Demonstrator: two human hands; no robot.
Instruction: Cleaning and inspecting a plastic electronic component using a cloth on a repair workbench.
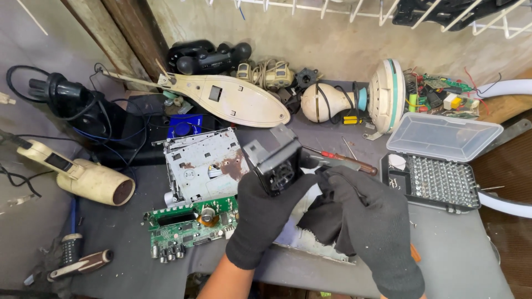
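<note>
Both my hands wear black gloves. My left hand [266,213] grips a small black box-shaped part [275,159] with a socket-like face and holds it up above the bench. My right hand [368,221] closes around a dark piece right beside that part, touching it; what it holds is mostly hidden by the glove. Beneath them lies a rusty metal chassis [202,163] and a green circuit board [191,224]. A red-handled screwdriver [346,159] rests just behind my right hand.
An open bit-set case [443,177] with a clear lid sits at right. A cream hair dryer [91,180] lies at left, a cream oval casing [233,99] and a fan motor [354,99] at the back. A handled tool [80,263] lies near the front-left edge.
</note>
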